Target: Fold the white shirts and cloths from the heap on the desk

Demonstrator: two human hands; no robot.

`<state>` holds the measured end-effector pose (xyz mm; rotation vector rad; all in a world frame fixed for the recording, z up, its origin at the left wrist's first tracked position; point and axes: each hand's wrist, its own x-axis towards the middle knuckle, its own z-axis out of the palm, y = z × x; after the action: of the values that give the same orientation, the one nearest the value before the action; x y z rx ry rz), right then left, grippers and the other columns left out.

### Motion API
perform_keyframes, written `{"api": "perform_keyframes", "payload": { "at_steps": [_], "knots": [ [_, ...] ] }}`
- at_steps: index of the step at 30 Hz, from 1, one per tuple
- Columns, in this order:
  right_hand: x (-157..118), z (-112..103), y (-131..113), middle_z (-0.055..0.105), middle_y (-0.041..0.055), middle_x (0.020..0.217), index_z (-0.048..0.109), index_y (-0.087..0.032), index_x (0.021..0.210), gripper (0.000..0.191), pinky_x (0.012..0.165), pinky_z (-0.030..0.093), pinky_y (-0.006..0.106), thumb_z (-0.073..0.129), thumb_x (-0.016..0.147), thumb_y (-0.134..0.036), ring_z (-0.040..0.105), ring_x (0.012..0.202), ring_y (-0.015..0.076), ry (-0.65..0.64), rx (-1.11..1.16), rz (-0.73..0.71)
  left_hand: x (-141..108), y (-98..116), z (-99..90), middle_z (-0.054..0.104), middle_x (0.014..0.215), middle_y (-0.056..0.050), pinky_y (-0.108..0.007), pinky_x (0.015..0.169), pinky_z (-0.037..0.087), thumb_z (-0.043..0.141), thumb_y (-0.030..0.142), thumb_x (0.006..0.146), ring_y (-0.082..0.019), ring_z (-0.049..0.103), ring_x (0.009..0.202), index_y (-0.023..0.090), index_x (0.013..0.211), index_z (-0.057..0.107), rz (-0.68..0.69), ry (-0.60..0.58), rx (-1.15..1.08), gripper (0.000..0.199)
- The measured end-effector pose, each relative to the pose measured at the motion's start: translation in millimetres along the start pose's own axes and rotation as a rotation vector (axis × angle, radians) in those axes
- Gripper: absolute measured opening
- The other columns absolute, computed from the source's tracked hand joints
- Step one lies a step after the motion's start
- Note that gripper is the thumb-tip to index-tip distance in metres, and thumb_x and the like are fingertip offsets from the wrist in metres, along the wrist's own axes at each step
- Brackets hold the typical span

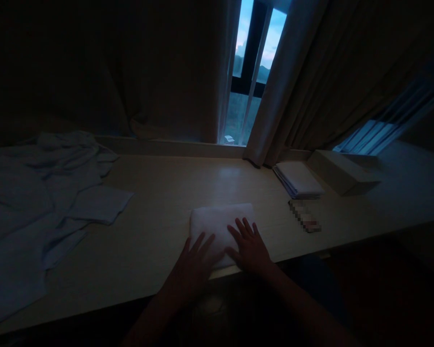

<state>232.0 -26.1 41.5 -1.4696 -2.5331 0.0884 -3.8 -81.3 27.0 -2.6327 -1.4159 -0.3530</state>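
Both hands, the left [195,262] and the right [251,248], lie flat with fingers spread on a folded white cloth rectangle [217,219] at the near edge of the pale wooden desk [159,193], gripping nothing. Pulling toward the body could drag the cloth over that edge; uneven pressing could skew its layers, and the dim light could hide creases.

Head-worn camera looks forward and down, close.
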Motion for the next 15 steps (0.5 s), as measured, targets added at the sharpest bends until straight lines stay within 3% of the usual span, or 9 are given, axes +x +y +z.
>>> {"api": "perform_keyframes", "payload": {
  "at_steps": [5,8,12,15],
  "knots": [
    [4,7,5,0.017,0.0054,0.157,0.029,-0.029,0.148,0.069,0.114,0.009,0.056,0.039,0.090,-0.065,0.004,0.145,0.0284,0.031,0.002,-0.033,-5,-5,9.4,0.033,0.153,-0.004,-0.056,0.106,0.035,0.046,0.006,0.083,-0.030,0.030,0.140,0.041,0.142,0.033,0.034,0.007,0.050,0.070],
    [4,8,6,0.017,0.0043,0.157,0.029,-0.030,0.148,0.070,0.114,0.010,0.056,0.038,0.089,-0.066,0.004,0.145,0.0284,0.052,0.013,-0.034,-4,-1,9.9,0.036,0.151,-0.004,-0.054,0.105,0.038,0.043,0.004,0.082,-0.029,0.034,0.138,0.039,0.141,0.037,-0.013,-0.021,0.058,0.069],
    [3,10,7,0.018,0.0039,0.157,0.030,-0.030,0.147,0.070,0.114,0.010,0.056,0.038,0.089,-0.067,0.005,0.145,0.0291,0.061,0.024,-0.030,-8,8,9.0,0.031,0.153,-0.002,-0.054,0.108,0.034,0.040,-0.001,0.079,-0.028,0.028,0.141,0.038,0.143,0.034,-0.119,-0.035,-0.006,0.075],
    [3,10,6,0.017,0.0041,0.157,0.030,-0.030,0.147,0.069,0.114,0.010,0.056,0.038,0.089,-0.066,0.004,0.145,0.0294,0.062,0.031,-0.032,-11,3,3.3,0.027,0.155,0.000,-0.056,0.112,0.026,0.042,0.002,0.076,-0.026,0.022,0.143,0.037,0.143,0.035,-0.117,-0.049,-0.172,0.075]
  ]
}}
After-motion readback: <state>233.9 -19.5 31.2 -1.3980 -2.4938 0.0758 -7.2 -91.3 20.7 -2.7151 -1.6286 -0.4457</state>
